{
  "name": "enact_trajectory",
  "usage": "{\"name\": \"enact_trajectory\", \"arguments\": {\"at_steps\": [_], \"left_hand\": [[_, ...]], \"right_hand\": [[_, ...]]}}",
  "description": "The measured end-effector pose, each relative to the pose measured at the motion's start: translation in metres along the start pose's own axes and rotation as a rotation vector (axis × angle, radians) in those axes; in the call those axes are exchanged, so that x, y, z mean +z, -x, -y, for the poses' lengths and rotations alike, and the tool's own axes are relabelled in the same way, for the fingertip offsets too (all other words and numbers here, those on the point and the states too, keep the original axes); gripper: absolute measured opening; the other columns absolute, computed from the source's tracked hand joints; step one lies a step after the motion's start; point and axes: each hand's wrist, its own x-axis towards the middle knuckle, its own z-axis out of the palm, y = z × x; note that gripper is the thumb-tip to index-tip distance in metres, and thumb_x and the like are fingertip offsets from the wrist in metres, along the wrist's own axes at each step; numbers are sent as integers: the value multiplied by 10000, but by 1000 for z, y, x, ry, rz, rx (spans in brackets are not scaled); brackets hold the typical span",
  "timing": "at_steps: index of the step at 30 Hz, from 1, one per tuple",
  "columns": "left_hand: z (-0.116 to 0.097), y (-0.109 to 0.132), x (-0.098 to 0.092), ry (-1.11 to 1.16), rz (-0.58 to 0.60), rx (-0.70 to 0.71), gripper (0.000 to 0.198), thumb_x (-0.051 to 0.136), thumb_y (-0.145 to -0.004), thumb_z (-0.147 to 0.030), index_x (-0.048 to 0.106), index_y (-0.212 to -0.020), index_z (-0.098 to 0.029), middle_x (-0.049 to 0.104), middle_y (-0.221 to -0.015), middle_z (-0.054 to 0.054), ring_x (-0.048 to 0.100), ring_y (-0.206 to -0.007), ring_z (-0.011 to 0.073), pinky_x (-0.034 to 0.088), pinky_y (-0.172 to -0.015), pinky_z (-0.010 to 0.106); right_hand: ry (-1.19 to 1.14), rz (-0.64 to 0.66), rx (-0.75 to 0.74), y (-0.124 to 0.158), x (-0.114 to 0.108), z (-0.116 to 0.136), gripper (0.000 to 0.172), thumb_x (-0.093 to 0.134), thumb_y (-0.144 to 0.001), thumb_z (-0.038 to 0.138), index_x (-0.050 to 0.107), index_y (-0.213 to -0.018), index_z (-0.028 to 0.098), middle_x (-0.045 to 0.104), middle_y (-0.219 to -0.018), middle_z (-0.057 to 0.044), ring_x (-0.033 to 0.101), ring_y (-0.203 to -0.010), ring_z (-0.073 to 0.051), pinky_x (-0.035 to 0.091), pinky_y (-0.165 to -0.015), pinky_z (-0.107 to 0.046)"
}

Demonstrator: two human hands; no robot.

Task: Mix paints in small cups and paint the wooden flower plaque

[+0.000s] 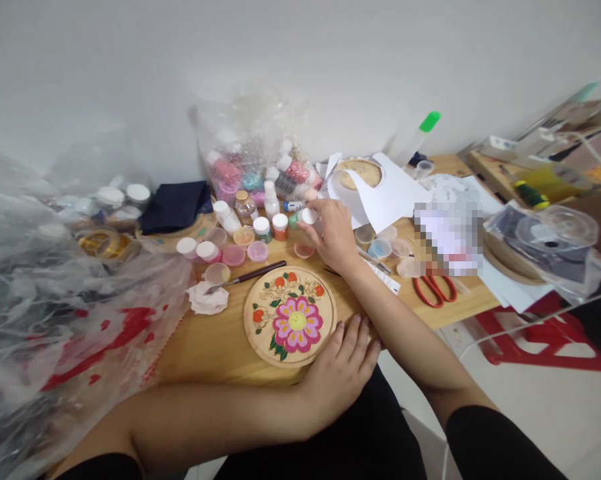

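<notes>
Wooden table (215, 347) is carrying everything, running out ahead of both hands. Crumpled plastic sheeting (55, 320) is spilling over it well off to the left of the left hand (343, 370). Clear bag of small jars (253, 160) is sitting beyond the right hand (330, 233), against the wall.

Painted wooden disc (290, 316), pink flower at its centre, is lying just left of the left hand's fingertips; touching or a hair apart, cannot tell. Left hand is lying open and flat, palm down at the table's near edge, holding nothing. Right forearm is crossing close past the disc's right rim.

Red-handled scissors (434, 290) are lying right of the right hand, apart from it. Dark-handled tool (245, 275) is resting left of that hand, its tip at a crumpled tissue (208, 298). Open pots of colour (233, 255) are crowding near the hand on both sides.

Right hand is pinching a small white-capped bottle (308, 215) between thumb and fingertips, at the edge of a row of bottles.

Risks, as judged:
- the wrist is hanging low over lidless pots; a careless draw-back could be tipping one
- the forearm could be smearing the disc if its colour is wet
- neighbouring bottles are standing tight; a nudge could be toppling several
</notes>
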Motion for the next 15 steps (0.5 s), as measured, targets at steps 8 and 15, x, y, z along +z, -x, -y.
{"name": "enact_trajectory", "arguments": {"at_steps": [8,15], "left_hand": [[0,-1,0,-1,2,2,437,372,-990,-267,577,-1364,-174,594,-1408,129,551,-1300,272,277,-1115,454],[1,0,0,25,-8,2,421,351,-995,-238,610,-1322,-185,654,-1318,90,602,-1210,231,315,-1095,426]], "right_hand": [[-88,-198,-118,4,-7,4,440,361,-984,577,518,-1069,175,625,-1022,-117,581,-939,-237,454,-839,-402],[-149,-159,-394,14,-12,28,310,492,-978,444,490,-1118,167,635,-1055,-115,568,-998,-228,448,-844,-363]]}}
